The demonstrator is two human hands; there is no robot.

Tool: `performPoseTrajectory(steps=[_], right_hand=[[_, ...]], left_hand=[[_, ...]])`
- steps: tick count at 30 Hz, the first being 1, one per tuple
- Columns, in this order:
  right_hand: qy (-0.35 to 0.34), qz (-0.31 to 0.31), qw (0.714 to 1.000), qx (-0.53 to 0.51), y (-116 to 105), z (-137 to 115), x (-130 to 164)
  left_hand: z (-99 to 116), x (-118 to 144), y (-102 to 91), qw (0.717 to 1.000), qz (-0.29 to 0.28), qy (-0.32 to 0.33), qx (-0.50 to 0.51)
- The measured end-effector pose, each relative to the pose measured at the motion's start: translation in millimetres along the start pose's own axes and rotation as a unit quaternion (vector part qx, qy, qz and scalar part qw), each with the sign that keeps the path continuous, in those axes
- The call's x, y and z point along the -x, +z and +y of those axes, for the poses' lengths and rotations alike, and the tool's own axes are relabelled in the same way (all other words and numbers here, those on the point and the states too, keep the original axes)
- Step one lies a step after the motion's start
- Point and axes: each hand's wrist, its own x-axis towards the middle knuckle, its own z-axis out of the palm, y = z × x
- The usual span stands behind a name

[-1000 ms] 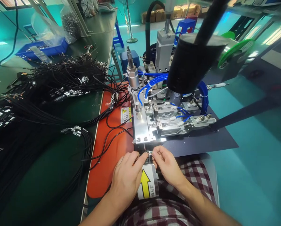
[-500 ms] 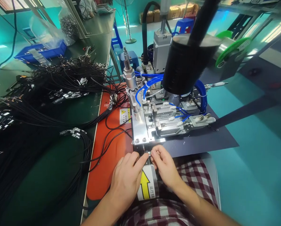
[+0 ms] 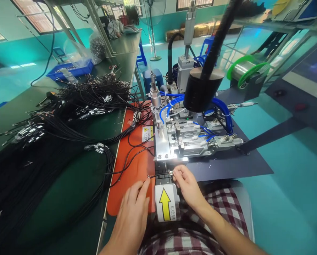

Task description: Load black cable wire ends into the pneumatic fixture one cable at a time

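Observation:
A thin black cable (image 3: 160, 175) spans the short gap between my two hands, just in front of the machine's metal plate. My right hand (image 3: 187, 187) is closed, its thumb and forefinger pinching the cable's small silvery end (image 3: 171, 173) over the dark feed track (image 3: 162, 180). My left hand (image 3: 134, 205) lies low over the red mat (image 3: 126, 170), fingers together, and the cable runs in at its fingertips. The rest of that cable is hidden by the left hand. Below the track, a white label with a yellow arrow (image 3: 164, 205) shows between my wrists.
The benchtop machine (image 3: 193, 141) with blue air tubes stands ahead, under a black suction hood (image 3: 203, 88). Bundles of black cables (image 3: 94, 95) cover the green table at left, near a blue tray (image 3: 68, 71). A green-rimmed wire spool (image 3: 247, 72) sits at back right.
My left hand has drawn away left and towards me, uncovering a stretch of cable. My right hand keeps its pinch at the track. The camera view has tilted up and shifted left.

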Motion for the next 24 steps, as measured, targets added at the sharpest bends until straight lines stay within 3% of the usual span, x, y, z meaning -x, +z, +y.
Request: performPoseTrajectory(steps=[5, 9, 14, 24], right_hand=[[0.007, -0.004, 1.0, -0.002, -0.2, -5.2, 1.3], [0.011, -0.004, 1.0, 0.003, 0.6, -12.0, 2.1], [0.009, -0.002, 1.0, 0.0, 1.7, -14.1, 1.5], [0.014, -0.008, 1.0, -0.008, 0.7, -11.3, 1.0]], left_hand=[[1.3, 28.8, 18.9, 0.991, 0.006, -0.069, -0.11], [2.9, 21.3, 18.9, 0.993, 0.029, -0.074, -0.092], [-7.6, 11.6, 12.1, 0.995, 0.0, -0.079, -0.069], [-29.6, -2.4, 5.6, 0.999, -0.017, -0.027, -0.027]])
